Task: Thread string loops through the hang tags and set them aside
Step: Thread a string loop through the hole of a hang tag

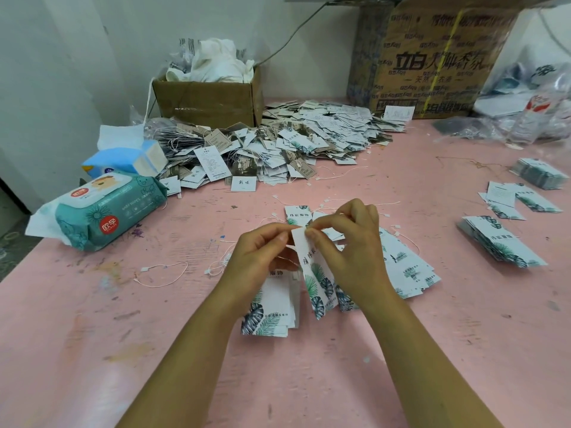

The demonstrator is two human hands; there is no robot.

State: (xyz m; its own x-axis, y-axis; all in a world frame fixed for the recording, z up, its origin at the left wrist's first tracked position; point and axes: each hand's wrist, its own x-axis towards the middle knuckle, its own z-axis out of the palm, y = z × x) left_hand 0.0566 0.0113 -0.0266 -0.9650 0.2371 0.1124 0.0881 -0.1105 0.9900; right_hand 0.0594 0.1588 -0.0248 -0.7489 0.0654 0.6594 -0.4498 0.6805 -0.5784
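Note:
My left hand (262, 254) holds a small stack of white hang tags (272, 307) printed with green leaves, gripping them near the top. One tag (315, 273) stands out from the stack, and my right hand (349, 242) pinches at its top edge beside my left thumb. Whether a string is between those fingertips cannot be made out. Loose white string loops (160, 273) lie on the pink table (92, 350) to the left and behind my hands. More tags (408, 267) are fanned out under my right hand.
A big heap of strung tags (278, 149) fills the back of the table before a small cardboard box (207, 100). Wet wipes (108, 208) and a tissue pack (123, 162) lie left. Tag stacks (500, 242) sit right, a large carton (432, 57) behind.

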